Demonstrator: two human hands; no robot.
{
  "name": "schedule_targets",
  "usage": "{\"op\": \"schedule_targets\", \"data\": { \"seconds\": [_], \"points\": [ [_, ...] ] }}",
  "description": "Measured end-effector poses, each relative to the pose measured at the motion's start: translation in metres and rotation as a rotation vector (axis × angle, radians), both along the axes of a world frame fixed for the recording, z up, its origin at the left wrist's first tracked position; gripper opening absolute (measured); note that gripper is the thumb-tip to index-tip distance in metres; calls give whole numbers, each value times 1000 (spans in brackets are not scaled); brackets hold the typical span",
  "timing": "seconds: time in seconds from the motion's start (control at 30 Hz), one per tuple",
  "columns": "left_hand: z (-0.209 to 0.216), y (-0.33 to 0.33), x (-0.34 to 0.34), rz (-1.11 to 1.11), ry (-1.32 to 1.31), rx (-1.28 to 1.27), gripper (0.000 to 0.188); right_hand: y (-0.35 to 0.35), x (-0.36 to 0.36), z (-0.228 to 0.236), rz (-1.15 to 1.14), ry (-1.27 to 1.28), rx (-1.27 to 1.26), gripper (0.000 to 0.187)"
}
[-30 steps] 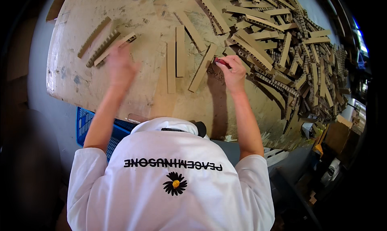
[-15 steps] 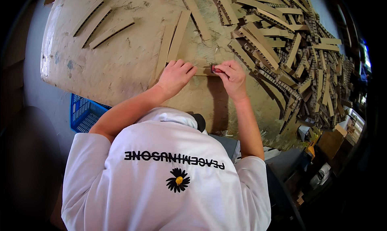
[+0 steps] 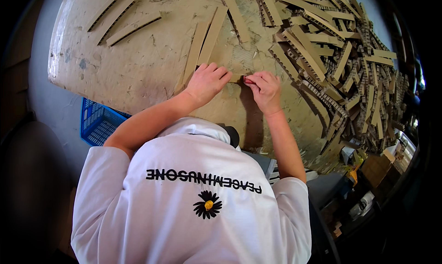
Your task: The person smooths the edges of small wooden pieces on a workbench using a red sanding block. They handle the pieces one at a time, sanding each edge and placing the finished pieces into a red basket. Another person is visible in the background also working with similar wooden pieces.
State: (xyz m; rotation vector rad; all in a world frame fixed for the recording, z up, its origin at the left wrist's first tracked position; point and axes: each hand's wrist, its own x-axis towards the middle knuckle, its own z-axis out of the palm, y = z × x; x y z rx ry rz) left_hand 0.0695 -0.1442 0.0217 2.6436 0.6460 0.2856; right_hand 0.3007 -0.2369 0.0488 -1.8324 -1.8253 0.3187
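My left hand (image 3: pixel 208 83) rests with curled fingers on a short cardboard strip (image 3: pixel 237 78) lying crosswise on the worktable. At the right end of that strip, my right hand (image 3: pixel 266 91) pinches a small red tool (image 3: pixel 249 81) between thumb and fingers. Most of the tool is hidden by the fingers, so its kind does not show. Just beyond my left hand, two long cardboard strips (image 3: pixel 213 36) lie side by side, pointing away from me. Another strip (image 3: pixel 234 16) slants farther off.
A large heap of honeycomb cardboard strips (image 3: pixel 340 73) covers the table's right side. Three loose strips (image 3: pixel 133 29) lie at the far left of the worn worktable (image 3: pixel 124 75). Below its near left edge stands a blue plastic crate (image 3: pixel 102 126). Boxes (image 3: pixel 375 167) crowd the lower right.
The view has shifted slightly. Against the table, my right hand with the red tool has come a little left and nearer to me. My left hand stays on the strip.
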Motion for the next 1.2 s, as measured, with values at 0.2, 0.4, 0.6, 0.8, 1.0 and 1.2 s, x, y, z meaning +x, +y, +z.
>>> {"op": "schedule_targets", "data": {
  "seconds": [0.2, 0.4, 0.6, 0.8, 1.0, 1.2],
  "points": [
    [1, 1, 1, 3, 26, -4, 49, 1, 0, -2, 4, -10, 12, 15],
    [14, 10, 2, 284, -176, -22, 41, 1, -1, -2, 3, 3, -4, 16],
    [0, 36, 4, 548, 18, 35, 30, 2, 0, 1, 40, 1, -15, 16],
    [-1, 39, -41, 541, 113, 117, 30, 15, -6, 17, 31, 104, -98, 19],
    [-3, 37, -55, 548, -1, 155, 35, 110, -34, 37, 191, 118, 103, 21],
    [-3, 34, -52, 553, -24, 164, 33, 156, -37, 10, 363, 74, 49, 25]
  ]
}}
